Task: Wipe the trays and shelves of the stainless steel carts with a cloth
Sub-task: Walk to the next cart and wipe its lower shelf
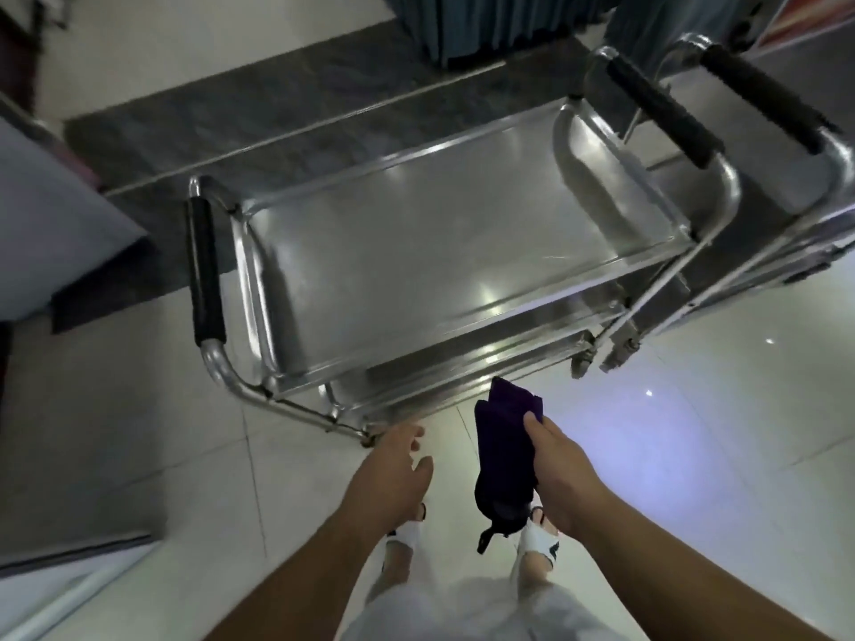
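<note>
Two stainless steel carts stand on the tiled floor: the nearer cart [416,252], and a second cart [786,215] just beside its far right end. The nearer cart shows one top tray [462,233] and one lower shelf [462,363] beneath it. Three black-padded push handles show: one [204,266] at the nearer cart's left end, one [661,115] at its right end, and one [763,97] on the second cart. One dark purple cloth [504,451]. Two hands: left hand [393,474], right hand [560,474]. Two white sandals [407,534] [539,541] below the nearer cart's front edge.

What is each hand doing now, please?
Left hand: open, holding nothing, near the cart.
Right hand: holding the dark cloth.
</note>
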{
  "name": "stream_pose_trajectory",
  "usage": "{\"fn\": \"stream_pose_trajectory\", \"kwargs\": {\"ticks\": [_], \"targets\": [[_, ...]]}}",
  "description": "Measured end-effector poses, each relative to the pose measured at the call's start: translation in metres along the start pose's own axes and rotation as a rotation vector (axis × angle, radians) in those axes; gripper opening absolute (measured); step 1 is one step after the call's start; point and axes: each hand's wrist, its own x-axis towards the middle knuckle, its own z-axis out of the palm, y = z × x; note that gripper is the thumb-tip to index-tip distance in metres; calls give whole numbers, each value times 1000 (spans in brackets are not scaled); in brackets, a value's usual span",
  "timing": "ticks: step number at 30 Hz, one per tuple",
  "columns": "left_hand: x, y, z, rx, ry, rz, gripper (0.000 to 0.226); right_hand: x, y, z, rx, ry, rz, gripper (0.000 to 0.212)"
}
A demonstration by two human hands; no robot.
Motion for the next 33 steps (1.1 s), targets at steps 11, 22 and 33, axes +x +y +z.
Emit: {"fn": "stream_pose_trajectory", "kwargs": {"ticks": [11, 22, 33], "targets": [[20, -116, 81, -78, 49, -223, 43, 106, 60, 15, -133, -102, 60, 25], [138, -262, 146, -103, 142, -321, 41, 276, 175, 83, -202, -136, -40, 27], [261, -403, 217, -69, 261, -374, 38, 460, 227, 144, -489, -235, -350, 18]]}}
